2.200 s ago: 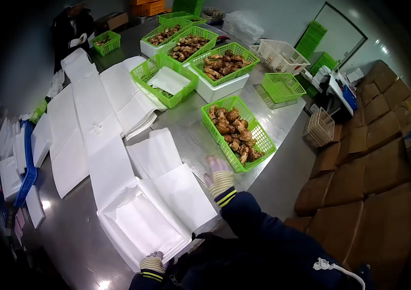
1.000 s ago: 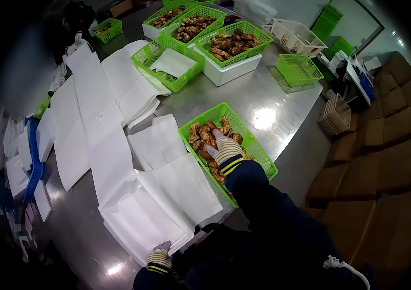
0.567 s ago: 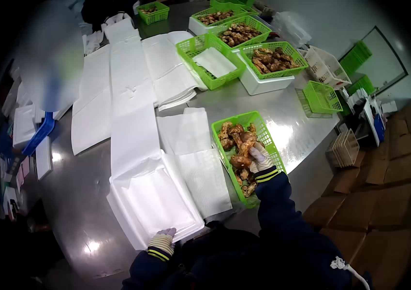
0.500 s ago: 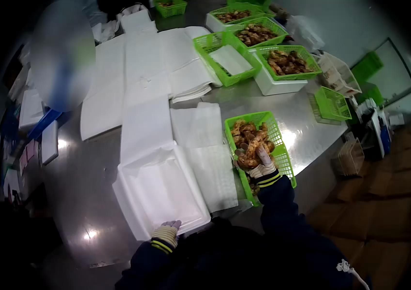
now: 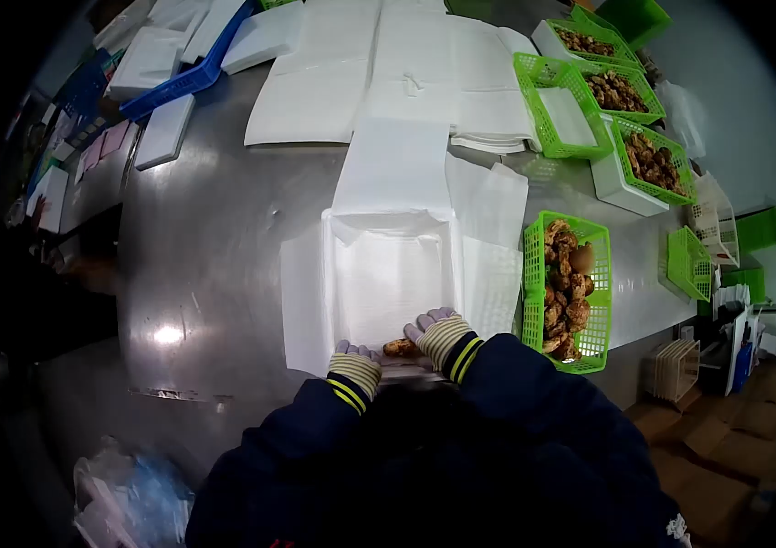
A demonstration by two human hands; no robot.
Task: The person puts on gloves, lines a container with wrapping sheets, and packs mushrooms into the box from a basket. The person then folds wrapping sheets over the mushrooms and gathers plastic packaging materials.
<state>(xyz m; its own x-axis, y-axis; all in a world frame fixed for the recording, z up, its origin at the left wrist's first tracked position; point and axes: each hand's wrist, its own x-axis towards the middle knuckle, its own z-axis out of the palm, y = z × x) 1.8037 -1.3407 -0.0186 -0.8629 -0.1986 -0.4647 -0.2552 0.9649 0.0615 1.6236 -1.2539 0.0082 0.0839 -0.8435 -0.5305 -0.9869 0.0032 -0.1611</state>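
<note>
Right hand has left the green basket since half a second back and is now at the near end of the white foam box. Left hand stays at that near end.

Head view: one brown mushroom lies inside the box by the near wall, between the hands. Right fingertips are at its right end — can't tell if they're pinching it or just touching. Left fingers curl over the near wall, left of the mushroom; can't tell how tight. White paper lines the box. Basket sits right of the box on the metal table, with more mushrooms in it.

Writing: pink slips at far left, too small to read from here.

Hard to see: right hand hides part of the mushroom's right end, cuffs cover some of the near wall. Blue tray partly covered by white boxes — and the clear plastic lower left fades into the dark edge.
</note>
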